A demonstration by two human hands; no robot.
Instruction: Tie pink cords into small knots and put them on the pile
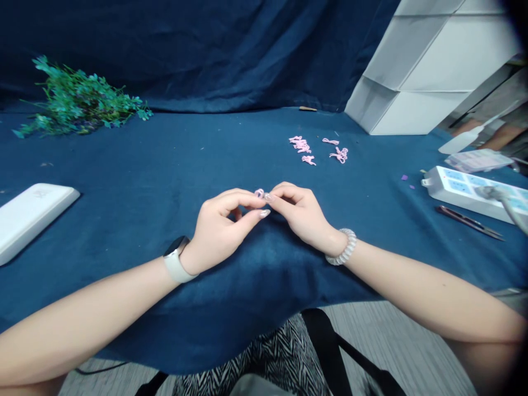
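Over the front half of the blue-covered table, my left hand (220,223) and my right hand (301,212) meet at the fingertips. A small pale pink cord loop (259,193) shows between them, pinched at the tips; most of it is hidden by the fingers. The left thumb and fingers curve toward each other, and the right thumb presses against the right fingers. Beyond the hands lie several small pink cord bundles (302,145), with more pink cord loops (339,155) to their right.
At the left are a white slab-shaped device (35,212) and a green leafy sprig (88,102). To the right lie a power strip (466,190) with a plugged-in cable and dark tweezers (468,223). White boxes (421,71) are stacked at the back right.
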